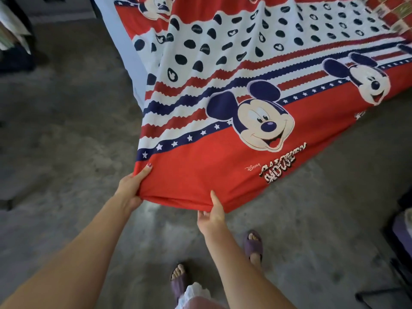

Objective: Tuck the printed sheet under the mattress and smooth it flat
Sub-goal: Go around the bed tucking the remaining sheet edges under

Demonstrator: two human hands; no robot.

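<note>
At the foot corner of the bed, we hold the printed sheet (223, 90) by its red hem with 2 hands: our left hand (131, 190) grips the corner, thumb on top and fingers curled beneath, and our right hand (211, 214) pinches the hem a little further along. It lies spread over the mattress (124, 45), whose pale side shows at the left, and its lower edge is lifted off the grey floor (66, 141), not yet tucked. We judge the main risk is pulling too hard: that would drag the cloth off the far side or bunch ripples across the dotted middle. Letting go unevenly could drop the hem onto our slippers (253, 244).
</note>
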